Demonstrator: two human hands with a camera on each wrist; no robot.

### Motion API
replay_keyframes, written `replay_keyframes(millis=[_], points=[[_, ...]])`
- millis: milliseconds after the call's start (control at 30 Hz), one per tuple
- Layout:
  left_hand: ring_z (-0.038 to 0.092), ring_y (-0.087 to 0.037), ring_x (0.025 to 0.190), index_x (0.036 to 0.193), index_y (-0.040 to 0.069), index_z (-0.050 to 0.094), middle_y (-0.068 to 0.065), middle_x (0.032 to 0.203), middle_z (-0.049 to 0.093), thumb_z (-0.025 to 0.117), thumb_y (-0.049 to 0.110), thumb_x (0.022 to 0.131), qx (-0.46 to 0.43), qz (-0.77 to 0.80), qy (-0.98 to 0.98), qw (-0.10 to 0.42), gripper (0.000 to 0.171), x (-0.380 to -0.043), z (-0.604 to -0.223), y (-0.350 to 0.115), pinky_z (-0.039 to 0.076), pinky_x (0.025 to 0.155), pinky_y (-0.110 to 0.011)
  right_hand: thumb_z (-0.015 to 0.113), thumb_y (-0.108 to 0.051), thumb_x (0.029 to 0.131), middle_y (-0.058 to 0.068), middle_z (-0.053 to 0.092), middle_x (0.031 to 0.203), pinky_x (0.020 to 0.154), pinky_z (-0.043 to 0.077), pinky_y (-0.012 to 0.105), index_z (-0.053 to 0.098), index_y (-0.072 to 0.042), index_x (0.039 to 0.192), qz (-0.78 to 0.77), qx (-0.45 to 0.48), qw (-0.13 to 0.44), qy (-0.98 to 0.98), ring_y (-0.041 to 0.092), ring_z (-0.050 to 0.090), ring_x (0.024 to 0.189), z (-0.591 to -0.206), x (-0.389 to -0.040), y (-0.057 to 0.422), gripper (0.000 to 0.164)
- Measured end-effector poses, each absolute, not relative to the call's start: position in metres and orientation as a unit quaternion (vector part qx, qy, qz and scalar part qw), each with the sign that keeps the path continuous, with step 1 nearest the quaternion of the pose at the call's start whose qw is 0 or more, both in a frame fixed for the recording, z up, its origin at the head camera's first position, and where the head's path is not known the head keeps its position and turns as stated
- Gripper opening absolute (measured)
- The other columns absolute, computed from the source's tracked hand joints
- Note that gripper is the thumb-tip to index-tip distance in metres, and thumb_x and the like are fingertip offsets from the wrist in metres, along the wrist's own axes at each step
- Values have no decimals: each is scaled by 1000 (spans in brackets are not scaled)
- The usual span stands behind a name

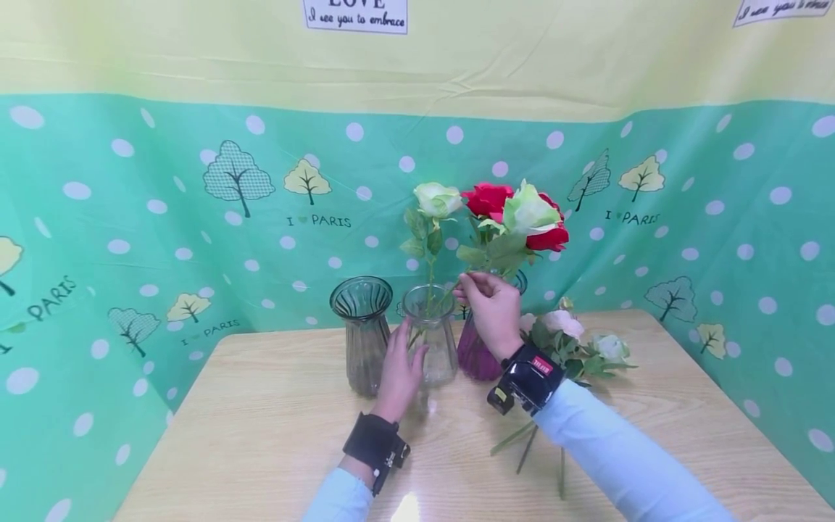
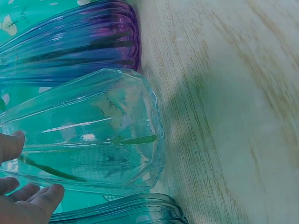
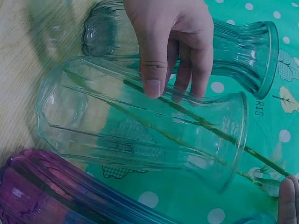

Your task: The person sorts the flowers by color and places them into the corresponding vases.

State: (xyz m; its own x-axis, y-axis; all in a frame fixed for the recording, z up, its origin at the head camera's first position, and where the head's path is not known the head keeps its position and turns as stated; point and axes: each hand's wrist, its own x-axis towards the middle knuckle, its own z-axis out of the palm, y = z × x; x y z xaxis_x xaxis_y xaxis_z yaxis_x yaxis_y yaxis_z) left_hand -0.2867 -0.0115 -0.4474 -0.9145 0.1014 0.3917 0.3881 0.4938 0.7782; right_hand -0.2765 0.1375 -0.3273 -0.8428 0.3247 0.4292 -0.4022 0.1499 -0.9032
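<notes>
My left hand (image 1: 399,373) holds the side of the clear glass vase (image 1: 441,355), its thumb and fingers on either side of the glass. One white-green rose (image 1: 437,199) stands upright in that vase. At the vase's mouth my right hand (image 1: 491,310) pinches a second flower stem (image 3: 261,158), which slants down into the clear vase. That stem seems to lead up to the larger white-green rose (image 1: 530,210), in front of the red roses (image 1: 488,199). In the right wrist view, both stems show through the glass.
A grey-green ribbed vase (image 1: 367,355) stands left of the clear one. Right of it, partly behind my right hand, is a purple vase (image 1: 478,355). Pale pink and white flowers (image 1: 562,324) lie on the wooden table (image 1: 261,428) at right. A patterned cloth (image 1: 365,246) hangs behind.
</notes>
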Motion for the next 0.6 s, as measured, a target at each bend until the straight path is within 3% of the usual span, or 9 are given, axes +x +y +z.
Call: replay_keyframes(millis=[133, 400, 600], points=[[41, -33, 132, 148, 10, 24, -16, 147, 35, 56, 20, 93, -145, -483, -851, 150, 64, -287, -447, -12, 36, 110, -48, 63, -10, 89, 27, 69, 92, 71, 60, 30, 66, 8, 102, 643, 30, 276, -714, 11, 70, 70, -327, -277, 138, 23], [41, -34, 131, 147, 7, 24, -17, 147, 35, 55, 21, 94, -147, -480, -851, 153, 63, -286, -449, -12, 37, 109, -49, 58, -17, 93, 27, 69, 92, 75, 60, 32, 65, 9, 103, 624, 30, 231, -746, 35, 69, 84, -319, -276, 134, 29], [41, -34, 131, 148, 8, 24, -18, 147, 35, 54, 21, 94, -145, -480, -852, 152, 63, -286, -449, -11, 36, 109, -49, 58, -20, 93, 24, 70, 89, 73, 60, 32, 67, 7, 103, 588, 37, 224, -777, 31, 70, 81, -320, -282, 134, 29]])
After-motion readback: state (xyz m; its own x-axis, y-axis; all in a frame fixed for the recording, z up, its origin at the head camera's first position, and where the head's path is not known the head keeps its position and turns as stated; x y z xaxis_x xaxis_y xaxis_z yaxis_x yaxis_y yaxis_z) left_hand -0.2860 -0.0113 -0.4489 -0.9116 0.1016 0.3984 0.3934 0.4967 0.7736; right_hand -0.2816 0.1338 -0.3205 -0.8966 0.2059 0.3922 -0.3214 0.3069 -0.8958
